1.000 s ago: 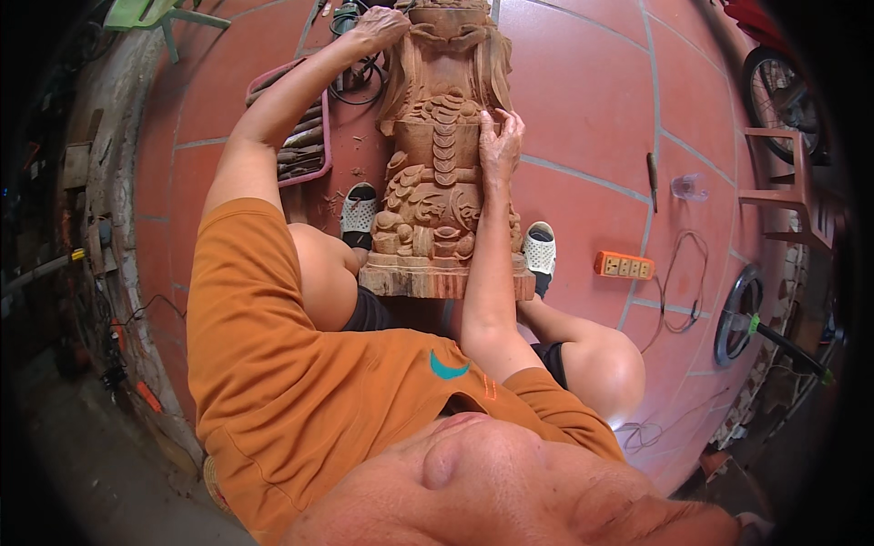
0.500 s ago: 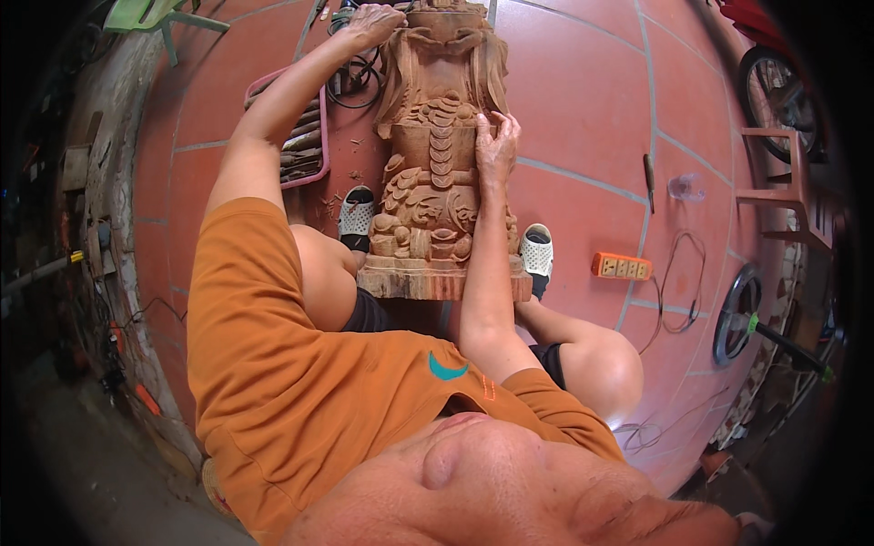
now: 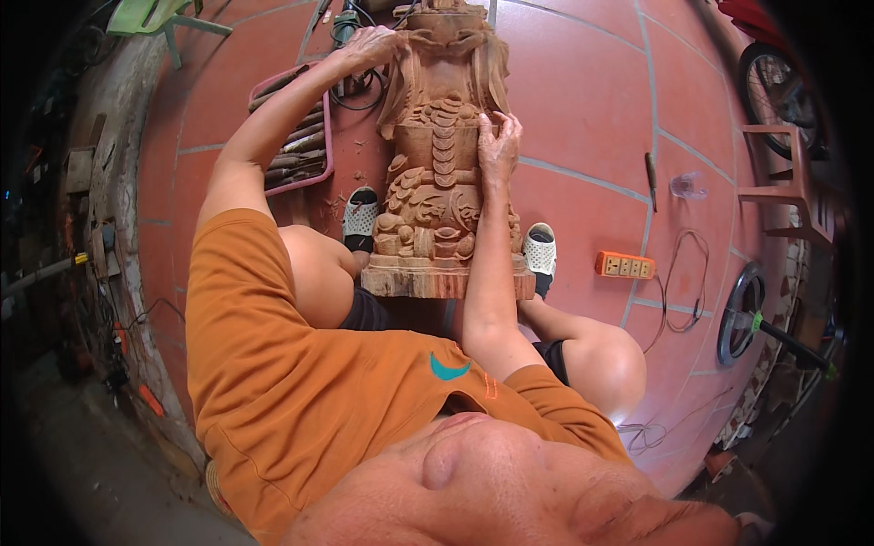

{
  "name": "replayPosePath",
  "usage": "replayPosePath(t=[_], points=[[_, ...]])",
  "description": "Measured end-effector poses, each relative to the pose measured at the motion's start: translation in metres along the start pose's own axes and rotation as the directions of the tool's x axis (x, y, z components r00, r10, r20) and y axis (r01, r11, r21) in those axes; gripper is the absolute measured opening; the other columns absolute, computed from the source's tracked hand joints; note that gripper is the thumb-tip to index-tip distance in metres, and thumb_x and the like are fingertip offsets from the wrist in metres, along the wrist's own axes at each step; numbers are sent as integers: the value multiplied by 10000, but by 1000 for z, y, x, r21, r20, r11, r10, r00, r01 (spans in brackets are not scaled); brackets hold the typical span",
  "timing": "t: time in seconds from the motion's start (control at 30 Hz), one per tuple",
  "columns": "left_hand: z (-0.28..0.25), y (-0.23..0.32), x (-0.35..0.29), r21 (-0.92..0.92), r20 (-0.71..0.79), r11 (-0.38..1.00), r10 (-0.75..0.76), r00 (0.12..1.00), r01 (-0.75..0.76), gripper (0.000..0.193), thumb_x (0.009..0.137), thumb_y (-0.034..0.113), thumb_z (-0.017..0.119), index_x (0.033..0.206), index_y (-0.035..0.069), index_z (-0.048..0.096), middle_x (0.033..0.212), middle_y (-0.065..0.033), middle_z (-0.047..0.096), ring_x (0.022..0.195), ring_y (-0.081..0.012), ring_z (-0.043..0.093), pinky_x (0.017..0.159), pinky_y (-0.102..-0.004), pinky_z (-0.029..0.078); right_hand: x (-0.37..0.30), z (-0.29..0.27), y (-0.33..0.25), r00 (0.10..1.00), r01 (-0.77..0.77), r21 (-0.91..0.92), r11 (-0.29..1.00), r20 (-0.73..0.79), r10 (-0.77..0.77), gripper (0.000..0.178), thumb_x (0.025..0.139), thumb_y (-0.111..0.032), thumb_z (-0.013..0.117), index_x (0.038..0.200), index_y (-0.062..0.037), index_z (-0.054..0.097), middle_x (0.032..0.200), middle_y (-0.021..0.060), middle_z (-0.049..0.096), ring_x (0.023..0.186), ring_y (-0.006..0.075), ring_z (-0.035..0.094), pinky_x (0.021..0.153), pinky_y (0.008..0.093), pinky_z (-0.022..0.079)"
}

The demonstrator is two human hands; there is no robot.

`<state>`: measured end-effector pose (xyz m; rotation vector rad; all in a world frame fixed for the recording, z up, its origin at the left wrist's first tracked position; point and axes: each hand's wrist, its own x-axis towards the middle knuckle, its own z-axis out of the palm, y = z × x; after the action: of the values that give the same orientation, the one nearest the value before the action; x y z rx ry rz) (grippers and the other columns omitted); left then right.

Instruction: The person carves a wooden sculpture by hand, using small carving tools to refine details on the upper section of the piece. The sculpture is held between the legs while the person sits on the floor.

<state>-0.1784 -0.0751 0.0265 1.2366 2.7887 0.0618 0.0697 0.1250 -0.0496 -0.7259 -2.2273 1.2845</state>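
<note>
Standing between my legs is a tall brown wood carving (image 3: 442, 173) with coins, beads and draped folds, on a rough-edged base. My left hand (image 3: 373, 45) reaches to its upper left edge, fingers closed together against the wood; whether they pinch something small is hidden. Halfway up the right side, my right hand (image 3: 500, 146) rests on the carving, thumb on the front and the bent fingers spread apart beside it. Under my left forearm lies a pink tray (image 3: 329, 136) of several carving tools (image 3: 300, 150).
A green power tool (image 3: 344, 27) with a black cable lies beyond the tray. To the right are an orange power strip (image 3: 625, 265), a chisel-like tool (image 3: 651, 177), a clear cup (image 3: 689, 186) and a brown plastic chair (image 3: 792, 191). A green chair (image 3: 150, 16) stands far left.
My left hand has come slightly down and left along the carving's upper edge, its elbow lowering. The right hand stays in place on the carving. The whole view has shifted slightly.
</note>
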Motion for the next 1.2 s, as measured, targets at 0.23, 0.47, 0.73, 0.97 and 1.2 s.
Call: replayPosePath(t=[0.23, 0.47, 0.73, 0.97, 1.2], points=[[6, 15, 12, 109, -118, 993, -38, 992, 51, 187, 864, 119, 534, 982, 69, 671, 912, -191, 694, 888, -377, 687, 720, -504, 542, 1, -3, 2, 1000, 7, -26, 1000, -3, -7, 413, 878, -356, 688, 1121, -23, 649, 1295, 184, 522, 1234, 351, 495, 1031, 437, 411], [1, 29, -12, -18, 93, 999, 50, 994, -49, 285, 857, 123, 529, 1073, 71, 709, 927, -194, 708, 893, -371, 685, 767, -465, 540, -1, 0, -2, 1000, -6, -17, 1000, 1, 6, 417, 872, -358, 695, 1122, -27, 648, 1312, 190, 515, 1240, 353, 490, 1033, 439, 409], [3, 6, -6, -50, -36, 997, -54, 998, 53, 320, 875, 117, 538, 1149, 155, 699, 914, -197, 701, 883, -370, 684, 754, -482, 533, -1, 0, -3, 1000, 5, -9, 1000, -8, -5, 417, 871, -354, 696, 1120, -23, 648, 1306, 192, 516, 1239, 358, 489, 1037, 437, 408], [17, 26, -17, -53, 80, 999, 16, 997, -11, 333, 853, 100, 530, 1146, 111, 689, 898, -225, 687, 863, -384, 674, 759, -475, 526, -1, -2, -2, 1000, 1, 8, 1000, -11, -1, 417, 870, -346, 700, 1118, -15, 649, 1293, 189, 518, 1224, 358, 496, 1031, 440, 413], [4, 33, -34, -220, 238, 968, 174, 956, -121, 322, 838, 140, 614, 1145, 117, 707, 940, -154, 723, 873, -332, 694, 788, -406, 543, 0, -1, -1, 1000, 0, -2, 1000, -20, 0, 413, 872, -340, 698, 1119, -15, 648, 1284, 190, 521, 1220, 359, 497, 1027, 440, 414]])
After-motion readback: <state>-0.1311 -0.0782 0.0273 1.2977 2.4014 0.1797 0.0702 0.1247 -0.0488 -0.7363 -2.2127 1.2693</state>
